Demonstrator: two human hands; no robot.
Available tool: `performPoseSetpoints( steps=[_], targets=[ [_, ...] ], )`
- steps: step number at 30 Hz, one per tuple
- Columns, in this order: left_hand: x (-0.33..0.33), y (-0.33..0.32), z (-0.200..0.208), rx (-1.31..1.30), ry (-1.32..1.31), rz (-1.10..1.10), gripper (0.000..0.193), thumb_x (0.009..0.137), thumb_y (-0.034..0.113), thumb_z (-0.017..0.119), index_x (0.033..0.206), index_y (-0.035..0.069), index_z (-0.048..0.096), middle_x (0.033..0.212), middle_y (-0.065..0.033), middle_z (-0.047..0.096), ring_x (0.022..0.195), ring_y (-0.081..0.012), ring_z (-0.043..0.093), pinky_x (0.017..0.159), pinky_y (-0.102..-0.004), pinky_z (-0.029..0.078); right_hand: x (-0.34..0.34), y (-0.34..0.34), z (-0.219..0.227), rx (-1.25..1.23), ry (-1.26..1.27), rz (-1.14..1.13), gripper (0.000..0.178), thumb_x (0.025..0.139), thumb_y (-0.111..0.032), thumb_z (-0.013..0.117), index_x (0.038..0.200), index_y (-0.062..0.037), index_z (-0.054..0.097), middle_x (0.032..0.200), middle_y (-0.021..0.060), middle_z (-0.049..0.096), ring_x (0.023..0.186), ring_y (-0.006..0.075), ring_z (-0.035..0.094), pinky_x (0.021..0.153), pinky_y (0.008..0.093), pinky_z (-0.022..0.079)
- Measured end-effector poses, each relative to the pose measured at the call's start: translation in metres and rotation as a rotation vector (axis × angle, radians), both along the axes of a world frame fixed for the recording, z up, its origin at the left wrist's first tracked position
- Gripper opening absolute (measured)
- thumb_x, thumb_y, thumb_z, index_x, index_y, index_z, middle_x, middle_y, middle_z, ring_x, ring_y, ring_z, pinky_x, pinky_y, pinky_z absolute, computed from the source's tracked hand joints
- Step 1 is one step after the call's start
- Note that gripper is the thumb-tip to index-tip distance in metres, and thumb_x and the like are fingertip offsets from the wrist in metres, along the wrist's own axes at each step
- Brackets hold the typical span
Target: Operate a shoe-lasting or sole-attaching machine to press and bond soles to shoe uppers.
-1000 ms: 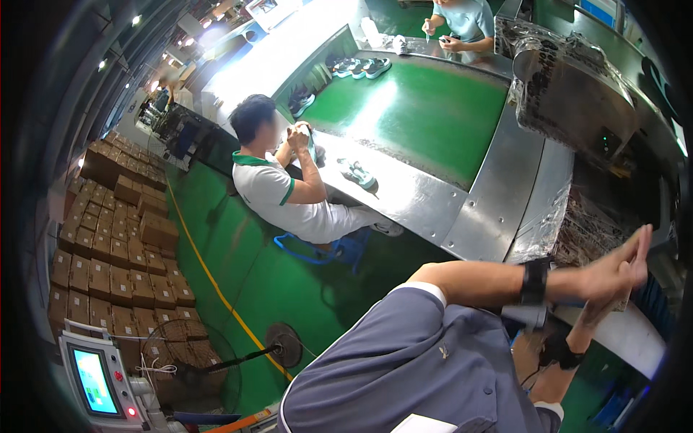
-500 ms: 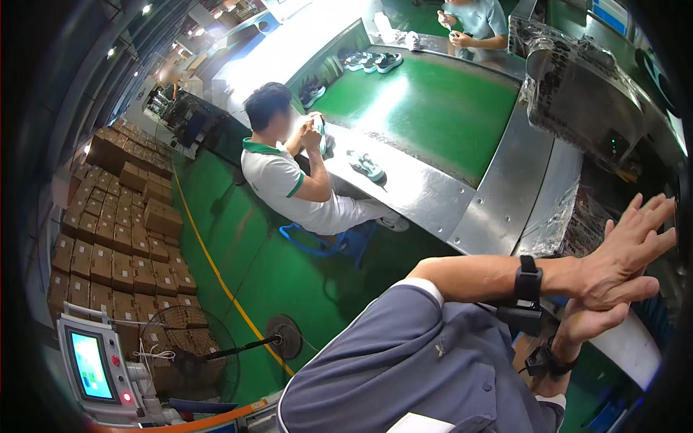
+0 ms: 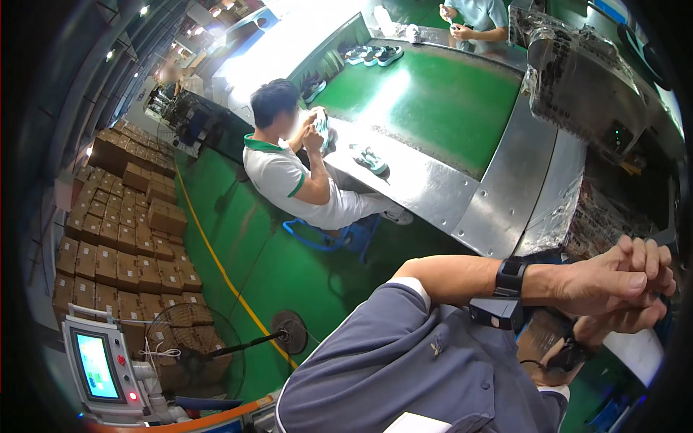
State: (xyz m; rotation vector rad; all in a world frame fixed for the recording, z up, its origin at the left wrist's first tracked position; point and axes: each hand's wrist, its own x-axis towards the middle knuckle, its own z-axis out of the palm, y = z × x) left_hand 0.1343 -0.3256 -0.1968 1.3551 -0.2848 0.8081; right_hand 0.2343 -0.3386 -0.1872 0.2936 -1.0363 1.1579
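Note:
At the right edge of the view my two hands meet, one over the other. My left hand (image 3: 603, 280) is uppermost, its fingers bent and closed in. Below it is my right hand (image 3: 629, 317), partly covered, with the fingers that show curled against the left. Whether anything lies between them is hidden. A black band with a small dark box (image 3: 498, 313) sits on my left wrist, and a dark band (image 3: 570, 353) circles my right wrist. A pale flat panel (image 3: 635, 355) lies just below my hands. Closest above them is a plastic-wrapped machine part (image 3: 603, 224).
A seated co-worker (image 3: 289, 162) holds a shoe (image 3: 322, 128) at a metal-edged table with a green belt (image 3: 433, 108). Another shoe (image 3: 369, 159) lies on the edge. A floor fan (image 3: 191, 346), a control screen (image 3: 97, 366) and stacked cartons (image 3: 119, 252) stand left. A wrapped machine housing (image 3: 585, 94) hangs upper right.
My hands have moved down a little. My left fingers, stretched out and spread before, are now bent in over the right hand. The seated co-worker's hands have shifted on the shoe.

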Motion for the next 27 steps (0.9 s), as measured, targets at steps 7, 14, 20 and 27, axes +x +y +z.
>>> performPoseSetpoints(
  steps=[7,14,20,27],
  targets=[
    [-0.004,-0.013,0.006,0.289,0.056,0.763,0.065,0.078,0.048,0.067,0.124,0.007,0.046,0.117,-0.0072,0.051,0.097,-0.0196,0.045,0.082,-0.0328,0.039,-0.08,-0.005,0.012,-0.194,-0.222,-0.231,0.049,0.086,-0.038,0.06,0.118,-0.0032,0.05,0.104,0.0068,0.053,0.087,0.0177,0.052,0.077,0.0343,0.044],
    [0.024,-0.025,-0.011,0.277,0.353,0.939,0.064,0.064,0.044,0.074,0.114,0.008,0.055,0.107,-0.0064,0.055,0.094,-0.0214,0.049,0.077,-0.0359,0.043,-0.007,0.008,-0.035,-0.371,-0.444,-0.513,0.043,0.085,-0.034,0.058,0.113,-0.0021,0.051,0.097,0.0062,0.053,0.081,0.0161,0.052,0.071,0.0321,0.042],
    [-0.002,0.015,-0.004,0.756,0.501,1.0,0.045,0.056,0.037,0.075,0.081,0.001,0.065,0.091,-0.015,0.064,0.093,-0.0306,0.062,0.076,-0.0391,0.048,0.006,-0.03,-0.071,-0.515,-0.641,-0.674,0.039,0.084,-0.031,0.056,0.109,-0.0012,0.051,0.091,0.0056,0.052,0.076,0.0148,0.051,0.066,0.0302,0.04],
    [-0.02,0.033,0.017,0.149,0.422,0.113,0.032,0.067,0.03,0.07,0.076,-0.001,0.071,0.073,-0.0124,0.068,0.071,-0.0221,0.067,0.069,-0.0319,0.053,0.064,-0.066,-0.122,-0.683,-0.873,-0.912,0.034,0.083,-0.027,0.053,0.104,-0.0001,0.052,0.085,0.005,0.051,0.071,0.0133,0.051,0.06,0.0279,0.037]
  ],
)
